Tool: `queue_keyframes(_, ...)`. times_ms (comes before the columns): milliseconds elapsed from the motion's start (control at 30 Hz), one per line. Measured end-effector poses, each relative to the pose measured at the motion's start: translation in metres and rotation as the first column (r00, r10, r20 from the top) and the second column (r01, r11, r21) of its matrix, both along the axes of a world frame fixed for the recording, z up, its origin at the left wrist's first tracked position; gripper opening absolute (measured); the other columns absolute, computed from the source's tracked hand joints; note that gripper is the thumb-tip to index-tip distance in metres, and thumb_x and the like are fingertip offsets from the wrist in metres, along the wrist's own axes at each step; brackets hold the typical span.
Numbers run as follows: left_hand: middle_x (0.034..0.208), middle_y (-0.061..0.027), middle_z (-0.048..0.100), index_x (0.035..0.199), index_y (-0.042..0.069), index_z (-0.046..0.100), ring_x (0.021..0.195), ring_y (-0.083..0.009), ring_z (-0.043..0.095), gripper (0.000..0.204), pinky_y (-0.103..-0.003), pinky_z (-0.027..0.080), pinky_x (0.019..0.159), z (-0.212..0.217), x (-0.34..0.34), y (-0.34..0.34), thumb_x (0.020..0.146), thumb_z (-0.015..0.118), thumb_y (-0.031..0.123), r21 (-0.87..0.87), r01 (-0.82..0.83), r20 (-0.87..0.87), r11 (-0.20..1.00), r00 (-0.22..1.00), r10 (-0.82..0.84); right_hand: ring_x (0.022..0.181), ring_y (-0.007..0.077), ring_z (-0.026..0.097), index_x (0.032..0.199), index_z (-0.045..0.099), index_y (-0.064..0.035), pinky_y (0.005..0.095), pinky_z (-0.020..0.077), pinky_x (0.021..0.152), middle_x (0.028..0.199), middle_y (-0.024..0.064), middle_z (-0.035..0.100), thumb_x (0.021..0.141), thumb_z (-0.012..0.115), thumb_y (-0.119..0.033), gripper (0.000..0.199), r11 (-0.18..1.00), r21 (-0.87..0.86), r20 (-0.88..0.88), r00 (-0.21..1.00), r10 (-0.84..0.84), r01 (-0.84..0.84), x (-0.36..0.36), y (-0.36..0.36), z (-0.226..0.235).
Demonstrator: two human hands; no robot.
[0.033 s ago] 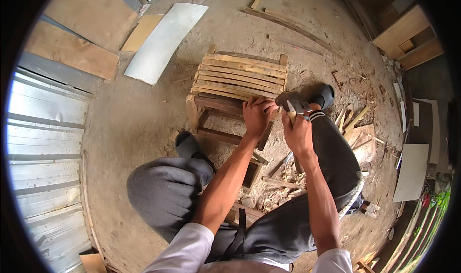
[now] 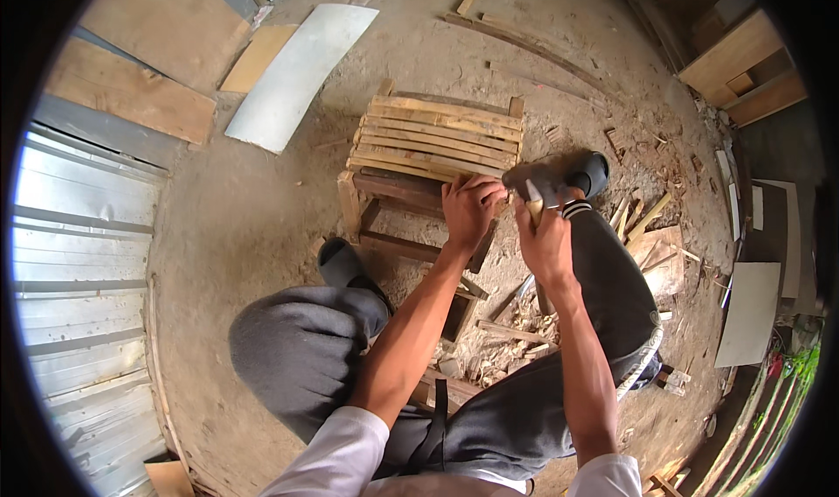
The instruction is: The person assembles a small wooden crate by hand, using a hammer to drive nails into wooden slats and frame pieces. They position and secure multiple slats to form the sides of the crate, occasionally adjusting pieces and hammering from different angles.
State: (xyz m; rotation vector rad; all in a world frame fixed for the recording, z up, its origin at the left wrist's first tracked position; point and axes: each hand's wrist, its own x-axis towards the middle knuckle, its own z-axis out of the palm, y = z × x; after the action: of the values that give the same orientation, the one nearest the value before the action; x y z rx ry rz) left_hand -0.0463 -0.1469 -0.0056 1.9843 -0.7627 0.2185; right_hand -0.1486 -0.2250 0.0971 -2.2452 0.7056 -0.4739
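Observation:
A small wooden stool (image 2: 437, 134) with a slatted top stands on the dirt floor in front of my knees. My left hand (image 2: 470, 207) has its fingers curled over the near right corner of the slatted top. Just right of it, my right hand (image 2: 546, 244) is closed round the wooden handle of a hammer. The hammer's dark head (image 2: 523, 179) hangs right beside the stool's corner, close to my left fingers. What lies under my left fingertips is hidden.
My feet are in dark slippers (image 2: 336, 261) either side of the stool. Wood scraps and offcuts (image 2: 516, 331) litter the ground between my legs. A white curved panel (image 2: 301, 73) and boards (image 2: 131, 91) lie at the far left, corrugated metal sheet (image 2: 79, 261) at the left, and flat panels (image 2: 750, 314) at the right.

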Motion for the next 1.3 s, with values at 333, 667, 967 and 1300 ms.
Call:
queue_keyframes(333, 0.086, 0.0071, 0.07, 0.077, 0.018, 0.075, 0.086, -0.0204, 0.058, 0.009, -0.037, 0.036, 0.079, -0.004, 0.008, -0.004, 0.078, 0.073, 0.026, 0.006, 0.002, 0.014, 1.0, 1.0, -0.002, 0.078, 0.0495, 0.063, 0.094, 0.061, 0.01, 0.0491, 0.0505, 0.062, 0.077, 0.0328, 0.063, 0.092, 0.059, -0.023, 0.033, 0.994, 0.004, -0.166, 0.98, -0.106, 0.108, 0.015, -0.012, -0.007)
queue_keyframes(667, 0.087, 0.0042, 0.069, 0.08, 0.017, 0.075, 0.087, -0.0236, 0.059, 0.006, -0.039, 0.038, 0.078, -0.003, 0.008, -0.004, 0.078, 0.072, 0.021, 0.038, 0.007, 0.015, 0.999, 1.0, -0.008, 0.08, 0.0509, 0.061, 0.091, 0.06, 0.0087, 0.052, 0.0501, 0.066, 0.078, 0.0334, 0.062, 0.09, 0.06, -0.021, 0.03, 1.0, 0.019, 0.01, 1.0, -0.021, 0.021, 0.007, -0.008, -0.006)
queue_keyframes(967, 0.085, 0.0069, 0.07, 0.081, 0.018, 0.076, 0.086, -0.02, 0.058, 0.008, -0.037, 0.037, 0.079, -0.004, 0.008, -0.004, 0.078, 0.074, 0.025, 0.026, -0.004, 0.024, 1.0, 1.0, 0.003, 0.063, 0.0462, 0.062, 0.084, 0.06, 0.0094, 0.0479, 0.0469, 0.053, 0.065, 0.0292, 0.059, 0.095, 0.059, -0.029, 0.04, 0.996, -0.08, -0.1, 0.994, -0.036, 0.028, 0.007, -0.009, -0.003)
queue_keyframes(1300, 0.158, -0.0131, 0.023, 0.149, 0.014, 0.036, 0.147, -0.0389, 0.015, 0.073, -0.055, 0.011, 0.118, -0.009, 0.03, 0.027, 0.092, 0.049, 0.058, 0.408, -0.22, 0.111, 0.886, 0.975, 0.192, 0.058, 0.0409, 0.062, 0.088, 0.06, 0.0089, 0.0434, 0.0459, 0.053, 0.062, 0.0245, 0.058, 0.095, 0.06, -0.027, 0.037, 0.996, -0.089, -0.031, 1.0, 0.002, -0.004, 0.018, -0.009, 0.012)
